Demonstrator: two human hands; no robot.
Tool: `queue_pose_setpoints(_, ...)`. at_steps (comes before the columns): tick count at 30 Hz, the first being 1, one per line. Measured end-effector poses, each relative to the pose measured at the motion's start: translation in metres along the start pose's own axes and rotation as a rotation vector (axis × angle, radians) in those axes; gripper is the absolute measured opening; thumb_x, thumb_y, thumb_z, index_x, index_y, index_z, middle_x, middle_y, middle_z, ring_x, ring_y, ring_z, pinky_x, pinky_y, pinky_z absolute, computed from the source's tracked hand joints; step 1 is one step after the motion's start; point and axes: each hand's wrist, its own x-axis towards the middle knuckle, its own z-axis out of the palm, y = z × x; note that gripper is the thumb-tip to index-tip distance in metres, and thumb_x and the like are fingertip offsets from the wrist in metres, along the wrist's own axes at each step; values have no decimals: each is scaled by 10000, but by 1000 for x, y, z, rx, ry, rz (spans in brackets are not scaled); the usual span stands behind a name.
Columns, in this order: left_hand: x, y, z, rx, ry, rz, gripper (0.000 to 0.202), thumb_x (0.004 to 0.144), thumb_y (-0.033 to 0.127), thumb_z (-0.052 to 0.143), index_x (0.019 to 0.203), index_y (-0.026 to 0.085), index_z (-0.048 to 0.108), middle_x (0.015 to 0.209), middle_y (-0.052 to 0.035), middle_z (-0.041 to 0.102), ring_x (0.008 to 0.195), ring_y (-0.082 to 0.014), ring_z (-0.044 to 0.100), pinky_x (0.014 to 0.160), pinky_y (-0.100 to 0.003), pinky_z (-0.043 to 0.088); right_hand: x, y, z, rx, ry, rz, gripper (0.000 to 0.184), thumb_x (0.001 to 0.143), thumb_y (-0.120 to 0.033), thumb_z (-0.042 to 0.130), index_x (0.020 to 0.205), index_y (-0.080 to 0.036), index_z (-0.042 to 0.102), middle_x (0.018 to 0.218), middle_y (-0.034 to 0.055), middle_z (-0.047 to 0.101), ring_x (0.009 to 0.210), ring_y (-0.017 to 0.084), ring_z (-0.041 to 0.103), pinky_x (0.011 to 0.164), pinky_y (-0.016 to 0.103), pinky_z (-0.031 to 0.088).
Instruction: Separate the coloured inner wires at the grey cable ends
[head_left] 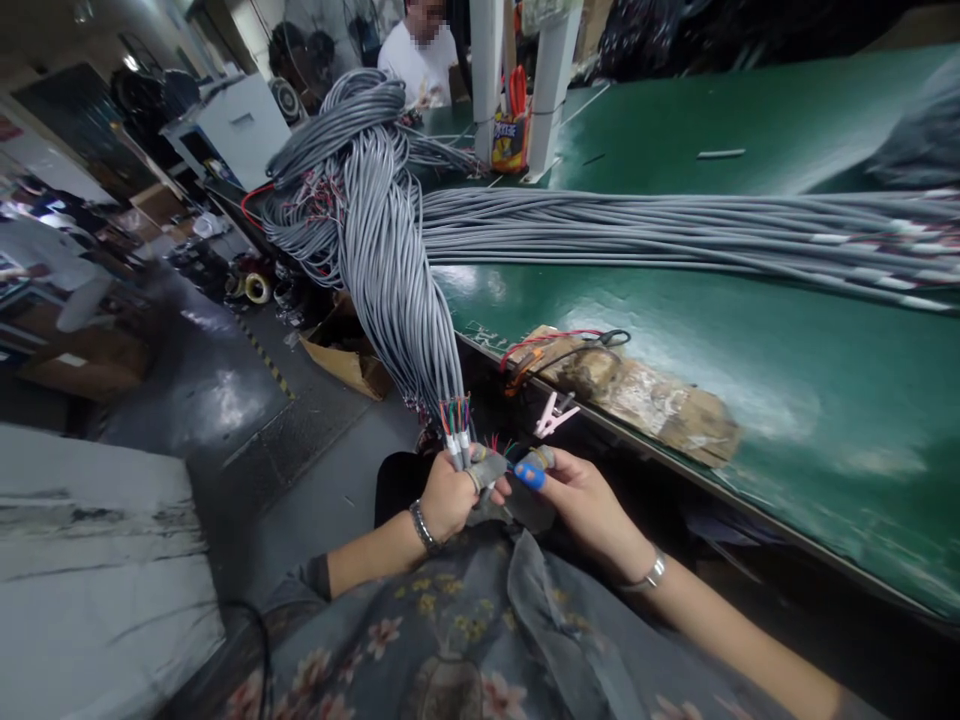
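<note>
My left hand (450, 492) is closed round grey cables near their ends, with tape wraps on its fingertips. Coloured inner wires (456, 412) fan out from the cable ends standing just above it. My right hand (589, 500) wears a blue finger cover (530, 475) on the thumb and is pinched close to the left fingertips. Thin red and green wires (499, 445) stick up between the two hands; the pinch itself is small and partly hidden. The thick grey cable bundle (394, 260) hangs over the table edge down to my left hand.
On the green table (787, 370) a long row of grey cables (637, 228) lies across. A taped board (645, 395) and a pale pink clip (555, 415) sit at the near edge. A cardboard box (349, 350) stands on the floor. Across the table is another person (420, 65).
</note>
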Motion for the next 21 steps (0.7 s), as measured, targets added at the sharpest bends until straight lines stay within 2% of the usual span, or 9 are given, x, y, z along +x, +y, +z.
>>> queue_pose_setpoints(6, -2, 3, 2, -16, 11, -15, 352, 576, 455, 720, 508, 144, 570, 439, -16, 566, 359, -83, 476, 367, -190, 284, -2, -4, -1, -10, -33, -35, 442, 556, -585, 774, 609, -186, 590, 560, -14, 548, 525, 112, 429, 519, 260, 384)
queue_pose_setpoints(11, -1, 7, 3, -1, -17, -15, 393, 572, 497, 723, 508, 148, 553, 440, -13, 556, 371, -87, 479, 377, -199, 312, -3, 1, -10, -45, -74, -79, 450, 609, -614, 731, 594, -191, 579, 523, -29, 490, 492, 101, 374, 480, 251, 338)
queue_pose_setpoints(13, -1, 10, 3, -5, -44, -11, 417, 565, 516, 730, 503, 147, 544, 439, -11, 551, 372, -84, 473, 384, -202, 325, -2, 3, -16, -18, -78, -108, 463, 658, -635, 683, 580, -192, 571, 507, -30, 469, 490, 106, 381, 487, 255, 352)
queue_pose_setpoints(16, -1, 14, 4, -28, -106, -23, 439, 546, 523, 748, 492, 145, 531, 425, -5, 538, 361, -79, 458, 386, -204, 335, 4, 5, -25, 110, -15, -117, 488, 711, -682, 594, 652, -198, 616, 522, -24, 481, 486, 115, 404, 491, 263, 386)
queue_pose_setpoints(19, 0, 20, 5, -60, -205, -73, 443, 514, 509, 771, 498, 145, 521, 411, -2, 533, 338, -75, 439, 368, -200, 321, 15, 1, -31, 238, 30, -47, 543, 660, -736, 593, 735, -202, 651, 633, 9, 576, 506, 122, 459, 495, 269, 424)
queue_pose_setpoints(21, 1, 24, 6, -84, -267, -119, 441, 490, 495, 785, 514, 148, 514, 405, 2, 534, 321, -71, 425, 351, -195, 306, 22, -4, -31, 270, 9, -11, 569, 629, -754, 602, 753, -201, 658, 699, 29, 615, 528, 127, 490, 508, 272, 443)
